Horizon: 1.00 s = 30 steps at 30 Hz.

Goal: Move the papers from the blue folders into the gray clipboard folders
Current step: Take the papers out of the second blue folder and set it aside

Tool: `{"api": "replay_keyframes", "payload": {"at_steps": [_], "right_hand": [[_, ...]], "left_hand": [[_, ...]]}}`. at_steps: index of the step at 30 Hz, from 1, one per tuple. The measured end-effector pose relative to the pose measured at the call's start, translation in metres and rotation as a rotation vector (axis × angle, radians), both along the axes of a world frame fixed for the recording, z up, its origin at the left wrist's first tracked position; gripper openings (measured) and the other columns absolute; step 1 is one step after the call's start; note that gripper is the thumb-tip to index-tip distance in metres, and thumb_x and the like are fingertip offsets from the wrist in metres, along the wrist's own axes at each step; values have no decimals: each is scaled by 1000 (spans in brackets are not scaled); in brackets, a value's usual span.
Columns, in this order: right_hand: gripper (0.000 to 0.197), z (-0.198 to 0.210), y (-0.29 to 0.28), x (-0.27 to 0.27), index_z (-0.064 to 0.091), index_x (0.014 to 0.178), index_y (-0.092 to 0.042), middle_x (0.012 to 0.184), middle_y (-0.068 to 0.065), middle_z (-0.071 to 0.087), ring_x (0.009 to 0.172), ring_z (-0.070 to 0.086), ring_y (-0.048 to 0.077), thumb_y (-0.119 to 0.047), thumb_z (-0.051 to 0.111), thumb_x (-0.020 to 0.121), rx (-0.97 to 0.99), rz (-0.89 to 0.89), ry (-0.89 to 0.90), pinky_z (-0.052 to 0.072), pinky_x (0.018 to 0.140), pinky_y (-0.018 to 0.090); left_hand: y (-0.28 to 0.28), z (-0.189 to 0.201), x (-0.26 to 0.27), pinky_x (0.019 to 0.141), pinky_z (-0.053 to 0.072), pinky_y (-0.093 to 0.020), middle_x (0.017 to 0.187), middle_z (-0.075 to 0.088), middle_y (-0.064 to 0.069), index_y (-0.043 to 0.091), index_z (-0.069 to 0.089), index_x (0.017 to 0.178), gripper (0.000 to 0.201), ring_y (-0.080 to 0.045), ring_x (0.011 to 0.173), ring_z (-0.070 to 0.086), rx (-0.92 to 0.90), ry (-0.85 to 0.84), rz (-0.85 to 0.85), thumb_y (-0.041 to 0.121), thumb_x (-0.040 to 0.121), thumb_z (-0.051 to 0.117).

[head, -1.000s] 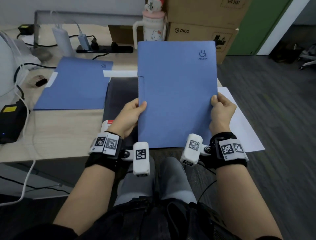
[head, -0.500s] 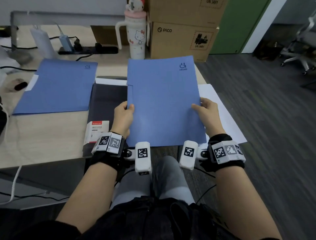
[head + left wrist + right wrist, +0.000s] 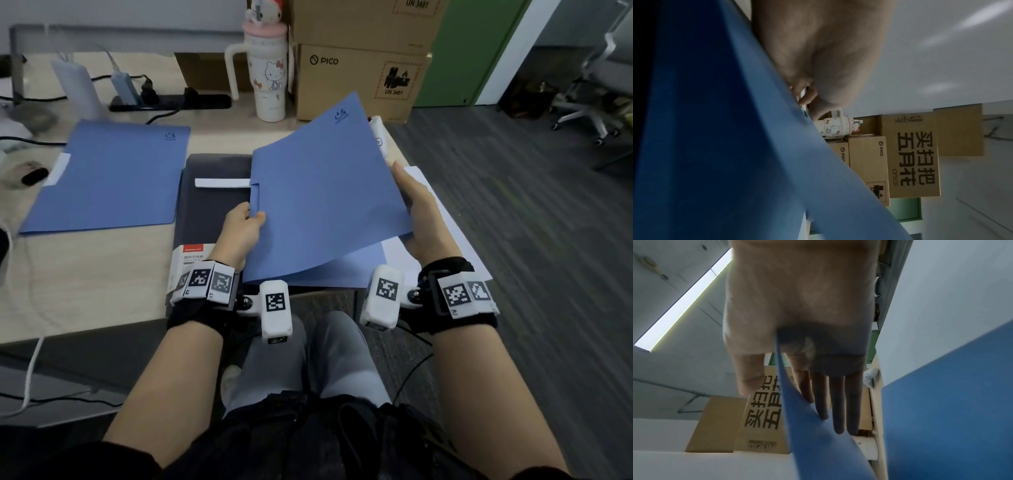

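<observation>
I hold a blue folder [image 3: 325, 205] low over the desk, partly on a dark gray clipboard folder [image 3: 212, 209]. My left hand [image 3: 251, 216] pinches the folder's left edge by the spine notch. My right hand [image 3: 409, 197] grips the right edge of the front cover, thumb on top and straight fingers beneath, and holds it raised off the back cover [image 3: 356, 272]. In the right wrist view the cover [image 3: 803, 418] runs between thumb and fingers [image 3: 838, 402]. A second blue folder [image 3: 109, 178] lies closed at the left. What is inside the held folder is hidden.
A white sheet [image 3: 448, 219] lies under the folder and overhangs the desk's right edge. A Hello Kitty tumbler [image 3: 269, 78], cardboard boxes [image 3: 359, 82] and a power strip [image 3: 171, 102] stand at the back. An office chair [image 3: 596, 85] is on the floor at right.
The folder came down from upright to low over the desk. My right hand slid up its right edge and lifted the front cover, which now tilts up and bends.
</observation>
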State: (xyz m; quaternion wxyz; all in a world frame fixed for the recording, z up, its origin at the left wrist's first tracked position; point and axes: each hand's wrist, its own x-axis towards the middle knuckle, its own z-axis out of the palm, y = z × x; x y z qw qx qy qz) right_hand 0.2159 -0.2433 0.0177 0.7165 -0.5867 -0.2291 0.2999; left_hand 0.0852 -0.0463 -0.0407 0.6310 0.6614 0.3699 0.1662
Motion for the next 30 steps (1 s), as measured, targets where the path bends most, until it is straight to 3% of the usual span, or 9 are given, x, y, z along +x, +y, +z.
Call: {"api": "replay_keyframes", "payload": {"at_steps": [4,7,11,16,20,24,26,28,30], "right_hand": [[42,16,17,-10,62,119,-23,112,4,58,96,56,23,-50,47,90,150,51,89,45,77,30],[32,23,33,-20,59,108,-25,86,-8,67,75,63,9,-37,30,101,174,54,56,49,69,27],[25,27,52,-37,55,106,-19,92,0,59,86,56,17,-32,42,89,195,123,-36,47,75,29],[29,27,82,-53,53,111,-23,96,-15,62,87,57,0,-32,52,84,137,245,-147,45,68,16],[50,20,107,-69,40,141,-28,146,-11,43,132,44,8,-30,53,93,-45,338,-295,42,102,28],[55,11,126,-87,39,144,-28,152,-11,34,140,32,8,-30,59,92,-182,372,-389,32,114,32],[61,5,138,-95,36,144,-30,155,-11,28,143,26,7,-33,62,90,-266,380,-436,26,116,34],[68,-2,147,-99,31,147,-32,158,-11,21,145,20,7,-40,64,87,-354,380,-484,21,118,34],[81,-11,155,-102,25,148,-37,159,-12,15,148,11,10,-54,65,80,-462,387,-548,15,120,46]], "left_hand": [[3,6,-10,102,45,-44,129,59,-9,8,52,127,31,-27,115,58,23,31,-141,18,99,41],[4,10,-18,104,42,-37,132,59,-4,14,54,127,32,-22,119,55,54,68,-219,22,99,44],[2,20,-30,73,45,-3,123,56,4,8,49,132,34,-9,110,52,46,63,-296,16,100,40],[11,27,-53,84,50,-23,124,62,-9,8,50,134,37,-20,111,61,17,39,-290,21,101,38],[17,35,-76,85,57,-31,115,69,-8,15,55,128,37,-18,99,69,0,-46,-327,33,100,38],[26,46,-99,85,57,-43,103,60,-21,17,60,114,29,-30,90,53,-104,-189,-302,27,100,37],[32,49,-113,83,57,-49,104,50,-16,22,58,112,29,-32,95,42,-164,-273,-267,27,100,33],[35,52,-125,75,59,-48,103,66,-3,28,59,109,35,-29,97,56,-177,-322,-165,28,102,25],[42,51,-134,64,59,-41,93,73,15,33,58,103,41,-15,90,68,-210,-362,-68,36,102,17]]}}
